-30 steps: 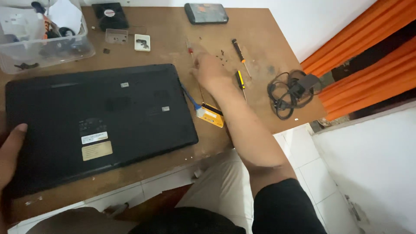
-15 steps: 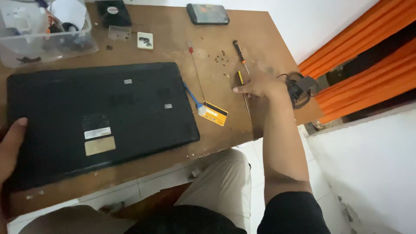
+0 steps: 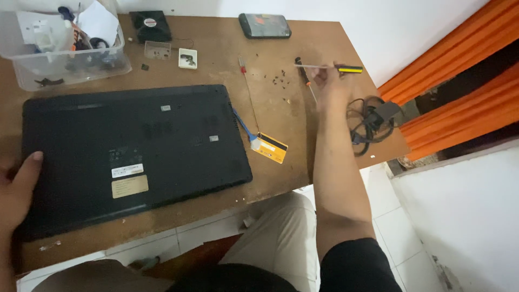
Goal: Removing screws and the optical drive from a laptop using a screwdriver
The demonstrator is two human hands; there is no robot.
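1. I am holding a yellow-handled screwdriver [image 3: 328, 68] in my right hand [image 3: 326, 81], fingers pinched shut around it, lifted just above the wooden table [image 3: 216, 59]; its shaft is pointing left and its yellow-and-black handle is sticking out to the right.
2. My left hand [image 3: 19, 192] is resting on the left edge of the black laptop [image 3: 132, 154], thumb lying flat on the case; I cannot tell whether the other fingers are gripping underneath.
3. The laptop is lying bottom side up, taking up the left and middle of the table.
4. A scatter of small dark screws [image 3: 279, 80] is lying just left of my right hand, and a second screwdriver with a black handle [image 3: 303, 70] is lying beside them.
5. A thin red-tipped screwdriver [image 3: 248, 94] is lying between the screws and the laptop, reaching down to a yellow card [image 3: 270, 147], with a blue pry tool [image 3: 243, 127] touching the laptop's right edge.
6. A black cable bundle with its adapter [image 3: 373, 119] is sitting near the table's right edge, beside my right forearm.
7. A clear plastic bin [image 3: 70, 67] of parts is standing at the far left corner.
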